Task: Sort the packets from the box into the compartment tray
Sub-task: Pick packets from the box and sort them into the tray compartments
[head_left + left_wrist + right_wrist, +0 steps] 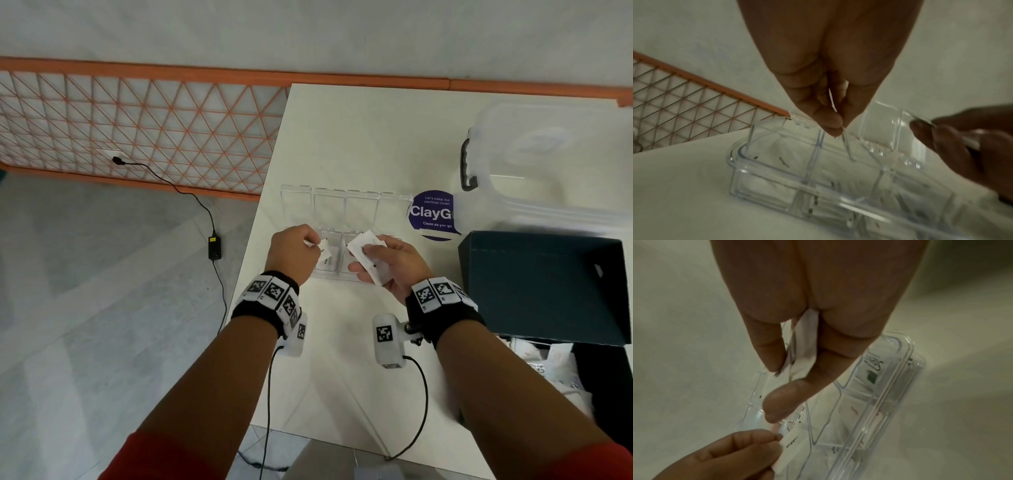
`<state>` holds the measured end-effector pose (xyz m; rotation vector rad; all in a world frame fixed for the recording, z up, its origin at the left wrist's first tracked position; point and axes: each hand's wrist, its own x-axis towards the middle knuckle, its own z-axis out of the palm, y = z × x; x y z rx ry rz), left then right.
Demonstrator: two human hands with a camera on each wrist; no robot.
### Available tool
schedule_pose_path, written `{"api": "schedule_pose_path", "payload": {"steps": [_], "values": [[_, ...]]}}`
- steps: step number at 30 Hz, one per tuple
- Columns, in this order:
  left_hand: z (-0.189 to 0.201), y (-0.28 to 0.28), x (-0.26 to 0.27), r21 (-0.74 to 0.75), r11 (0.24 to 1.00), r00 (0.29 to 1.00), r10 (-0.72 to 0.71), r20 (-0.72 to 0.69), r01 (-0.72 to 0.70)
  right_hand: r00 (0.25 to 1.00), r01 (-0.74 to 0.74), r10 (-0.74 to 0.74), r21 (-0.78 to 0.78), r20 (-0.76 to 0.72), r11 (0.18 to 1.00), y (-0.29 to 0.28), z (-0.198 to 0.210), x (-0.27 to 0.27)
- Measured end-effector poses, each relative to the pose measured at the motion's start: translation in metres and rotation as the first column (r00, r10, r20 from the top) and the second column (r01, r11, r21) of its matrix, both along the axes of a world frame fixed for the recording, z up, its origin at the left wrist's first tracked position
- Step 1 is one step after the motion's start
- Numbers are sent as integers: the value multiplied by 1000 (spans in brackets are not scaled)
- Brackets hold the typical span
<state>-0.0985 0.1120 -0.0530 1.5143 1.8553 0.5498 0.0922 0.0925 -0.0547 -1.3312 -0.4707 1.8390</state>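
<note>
1. My left hand (294, 251) pinches 1 small white packet (324, 254) between thumb and fingertips, hanging just over the near-left part of the clear compartment tray (298, 198).
2. My right hand (387, 262) grips a sheaf of white packets (363, 247) between thumb and curled fingers, above the middle of the tray. I cannot tell how many are in it.
3. The dark box (544, 284) stands open at my right on the table, well apart from the tray.
4. To do this drop well, I think I should lower the left packet edge-first between the divider walls, so it slips into 1 compartment and does not bridge 2. It looks thin and floppy, so letting go low seems wiser than from height.
5. The right wrist view shows packets already lying in some compartments, 1 with green print (871, 374); I should match like with like, though the print on mine is too small to read.
6. The tray's hinged lids stand open at the far side, so nothing blocks the way in.
7. The white table (342, 359) also carries a round purple sticker (432, 214) and a clear plastic tub (548, 171) with a dark handle.
8. Beyond the table edge: a grey floor, an orange mesh barrier (137, 133), and a black power adapter (214, 247) on its cable.
</note>
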Motion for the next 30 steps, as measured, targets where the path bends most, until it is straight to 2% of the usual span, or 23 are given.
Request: {"api": "schedule_pose_path", "payload": {"steps": [7, 11, 13, 15, 18, 21, 24, 30], "values": [[-11, 2, 18, -9, 1000, 986, -20, -168, 18, 1000, -15, 15, 4, 6, 1000, 4, -4, -2], [-14, 2, 22, -50, 980, 885, -193, -423, 190, 1000, -20, 20, 7, 7, 1000, 5, -6, -2], [-12, 3, 22, -20, 978, 872, -193, -451, 206, 1000, -22, 22, 9, 16, 1000, 6, -7, -2], [-8, 4, 20, 35, 985, 911, -141, -387, 167, 999, -37, 37, 20, 35, 999, 6, -7, 0], [-2, 4, 17, 138, 988, 994, -62, -85, 73, 994, -70, 66, 42, 89, 997, 7, -6, -1], [6, 1, 16, 138, 988, 978, -97, 184, 72, 987, -83, 74, 56, 141, 995, 7, -4, -2], [7, -1, 16, 67, 986, 945, -168, 279, 155, 989, -92, 84, 61, 123, 994, 7, -3, -4], [6, 7, 3, 80, 996, 911, -76, 406, 48, 995, -86, 84, 43, 50, 995, 4, -3, -2]]}}
